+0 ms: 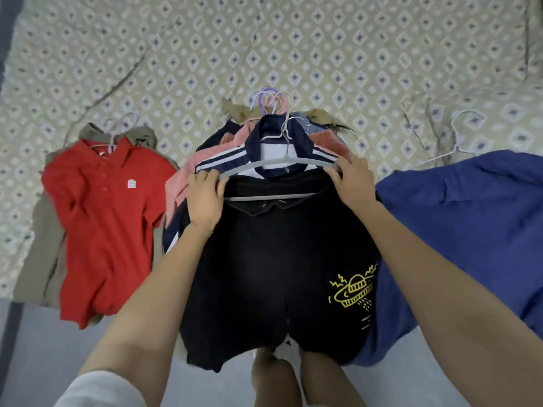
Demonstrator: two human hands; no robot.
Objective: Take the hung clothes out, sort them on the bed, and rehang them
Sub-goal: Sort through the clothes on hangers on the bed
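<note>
Black shorts (264, 274) with a yellow UFO print hang from a grey hanger (279, 164) over the bed's near edge. My left hand (205, 198) grips the hanger's left end and my right hand (354, 180) grips its right end. Under them lies a pile of hung clothes: a navy jacket (282, 133) with white stripes, a pink garment (188, 168), and several hanger hooks (270, 101) at its top. A red polo shirt (108, 218) on a hanger lies to the left over an olive garment (47, 248).
A blue garment (470, 230) on a white wire hanger (458, 142) lies at the right. The bed's patterned cover (293, 39) stretches beyond the piles. Grey floor (35, 348) and my bare feet (282, 377) show at the bottom.
</note>
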